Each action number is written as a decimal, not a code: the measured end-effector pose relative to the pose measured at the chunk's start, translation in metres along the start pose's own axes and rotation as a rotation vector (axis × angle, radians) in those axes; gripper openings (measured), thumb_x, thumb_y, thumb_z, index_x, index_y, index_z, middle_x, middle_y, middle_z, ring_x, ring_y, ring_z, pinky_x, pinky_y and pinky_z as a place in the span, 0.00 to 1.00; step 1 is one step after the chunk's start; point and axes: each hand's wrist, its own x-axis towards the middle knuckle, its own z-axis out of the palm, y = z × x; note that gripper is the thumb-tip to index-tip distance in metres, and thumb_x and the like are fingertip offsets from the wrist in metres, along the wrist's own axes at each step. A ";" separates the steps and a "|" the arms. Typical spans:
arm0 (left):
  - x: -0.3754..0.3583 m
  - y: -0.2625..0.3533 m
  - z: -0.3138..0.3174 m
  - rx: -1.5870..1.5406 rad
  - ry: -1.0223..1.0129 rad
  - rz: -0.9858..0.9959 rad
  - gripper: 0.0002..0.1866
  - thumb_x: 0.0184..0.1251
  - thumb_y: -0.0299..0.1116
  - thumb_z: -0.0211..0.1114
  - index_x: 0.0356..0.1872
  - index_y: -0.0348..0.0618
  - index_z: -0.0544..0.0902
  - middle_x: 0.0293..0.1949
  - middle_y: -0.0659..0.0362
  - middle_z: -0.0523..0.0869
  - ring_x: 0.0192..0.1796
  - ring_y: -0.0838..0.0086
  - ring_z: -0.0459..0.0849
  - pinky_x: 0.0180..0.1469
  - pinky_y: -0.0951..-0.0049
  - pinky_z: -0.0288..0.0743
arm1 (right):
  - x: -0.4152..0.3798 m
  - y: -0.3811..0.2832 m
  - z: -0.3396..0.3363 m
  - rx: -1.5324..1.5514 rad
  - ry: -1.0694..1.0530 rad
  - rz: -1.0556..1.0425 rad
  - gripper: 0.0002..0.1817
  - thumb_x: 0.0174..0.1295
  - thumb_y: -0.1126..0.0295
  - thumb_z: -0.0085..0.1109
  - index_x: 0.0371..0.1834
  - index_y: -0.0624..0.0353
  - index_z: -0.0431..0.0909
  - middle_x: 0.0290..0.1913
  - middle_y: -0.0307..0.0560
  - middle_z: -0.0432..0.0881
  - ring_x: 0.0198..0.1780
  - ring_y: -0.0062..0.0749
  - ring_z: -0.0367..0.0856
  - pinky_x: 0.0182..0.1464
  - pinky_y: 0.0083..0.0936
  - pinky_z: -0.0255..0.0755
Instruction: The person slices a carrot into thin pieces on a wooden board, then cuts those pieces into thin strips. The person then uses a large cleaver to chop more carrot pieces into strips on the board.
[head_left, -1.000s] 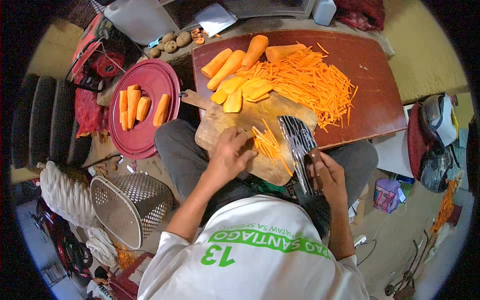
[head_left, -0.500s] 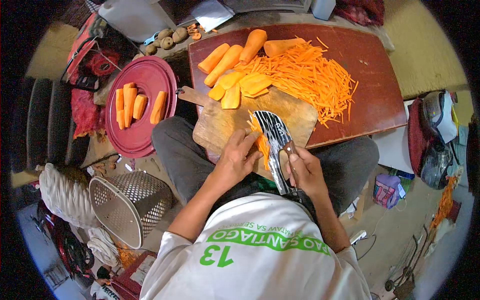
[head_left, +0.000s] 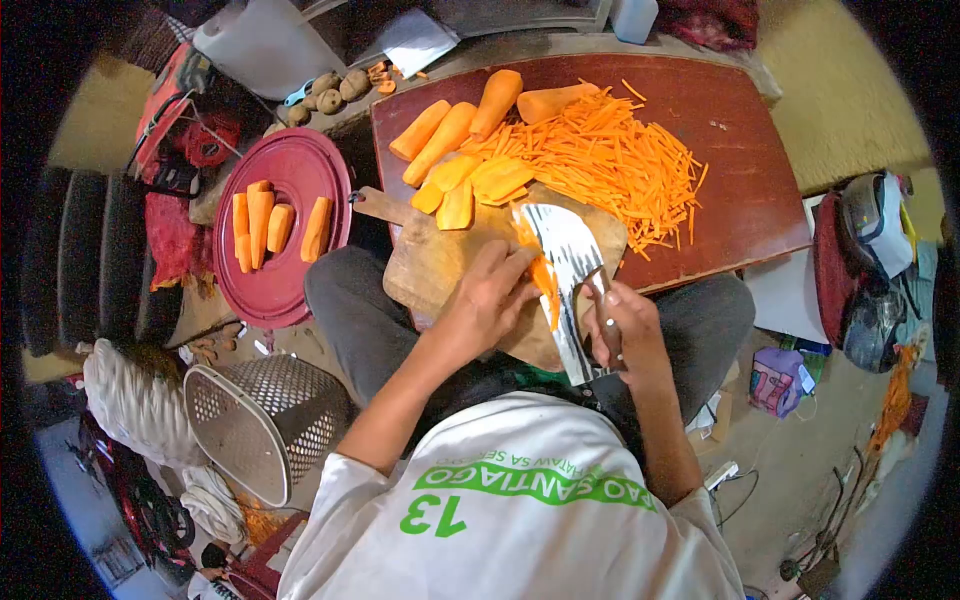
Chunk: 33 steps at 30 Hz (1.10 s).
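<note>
My right hand (head_left: 632, 330) is wrapped round the brown handle of a cleaver (head_left: 568, 245), whose broad blade has a black and silver streaked look. The blade leans over the wooden cutting board (head_left: 425, 265), right beside some carrot slices (head_left: 544, 278). My left hand (head_left: 487, 300) has its fingers bent and pressed on those slices at the blade's left side; its fingertips are partly hidden. Flat carrot slabs (head_left: 456, 205) lie at the board's far edge. Beyond them spreads a heap of carrot sticks (head_left: 625, 160), with several whole peeled carrots (head_left: 440, 140) to its left.
The board rests on my lap and against a dark red table (head_left: 740, 150). On the left, a round red lid (head_left: 285, 180) carries more peeled carrots (head_left: 316, 230). Nearer me lies a tipped plastic basket (head_left: 235, 430). Potatoes (head_left: 328, 95) sit behind the table's left corner.
The cleaver has tilted, so more of its blade face shows, and it has shifted slightly right with my right hand. My left hand stays at the carrot slices. The whole view has shifted a little.
</note>
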 end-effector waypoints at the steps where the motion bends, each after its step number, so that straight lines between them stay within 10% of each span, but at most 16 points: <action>1: 0.012 0.003 -0.001 0.023 0.013 0.046 0.26 0.66 0.23 0.77 0.66 0.34 0.82 0.49 0.43 0.81 0.54 0.44 0.84 0.58 0.52 0.81 | 0.002 -0.005 -0.003 0.053 0.027 -0.004 0.25 0.83 0.51 0.56 0.63 0.65 0.82 0.27 0.37 0.80 0.16 0.17 0.72 0.17 0.17 0.65; 13: 0.174 -0.019 0.019 0.135 -0.049 0.300 0.34 0.64 0.20 0.71 0.74 0.40 0.79 0.52 0.41 0.82 0.56 0.43 0.83 0.61 0.49 0.80 | 0.093 -0.100 -0.050 -0.143 0.083 -0.456 0.19 0.85 0.55 0.58 0.59 0.62 0.83 0.26 0.34 0.79 0.18 0.14 0.71 0.19 0.18 0.64; 19: 0.177 -0.034 0.044 0.405 -0.062 0.317 0.33 0.60 0.24 0.71 0.71 0.45 0.83 0.54 0.44 0.83 0.59 0.47 0.82 0.63 0.47 0.75 | 0.106 -0.107 -0.047 -0.327 0.134 -0.594 0.15 0.86 0.58 0.57 0.49 0.59 0.84 0.25 0.29 0.75 0.20 0.14 0.73 0.23 0.19 0.66; 33: 0.168 -0.040 0.044 0.736 -0.103 0.313 0.32 0.60 0.32 0.73 0.69 0.46 0.84 0.65 0.48 0.82 0.67 0.51 0.78 0.64 0.45 0.67 | 0.075 -0.104 -0.033 -0.471 0.179 -0.595 0.15 0.84 0.66 0.58 0.61 0.64 0.87 0.31 0.27 0.78 0.27 0.11 0.68 0.29 0.20 0.64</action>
